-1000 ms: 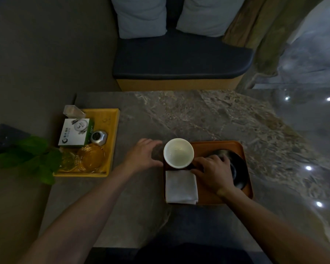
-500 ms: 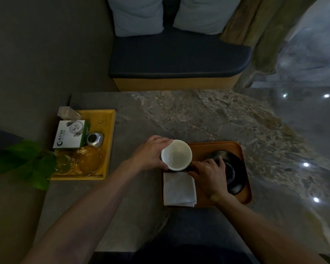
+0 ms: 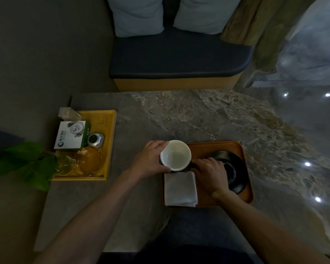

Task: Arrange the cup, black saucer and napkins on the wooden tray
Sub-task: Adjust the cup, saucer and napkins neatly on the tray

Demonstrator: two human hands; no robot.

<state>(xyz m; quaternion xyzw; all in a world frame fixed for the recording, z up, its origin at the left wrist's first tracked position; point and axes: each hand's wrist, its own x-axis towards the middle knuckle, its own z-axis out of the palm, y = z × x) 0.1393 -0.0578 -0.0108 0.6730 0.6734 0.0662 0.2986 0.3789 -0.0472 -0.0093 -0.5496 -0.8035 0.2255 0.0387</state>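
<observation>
The left hand [image 3: 151, 161] cups the round white ceramic cup [image 3: 175, 155] at the orange-brown wooden tray's [image 3: 234, 147] nine o'clock edge; the right hand [image 3: 211, 173] pinches its dark handle.

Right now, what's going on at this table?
A person is setting up a wooden tray. The left hand holds the white cup at the tray's near-left corner, fingers wrapped round its side. The right hand grips what looks like the cup's dark handle, partly covering the black saucer. Folded napkins already lie on the tray, just in front of the cup.
</observation>
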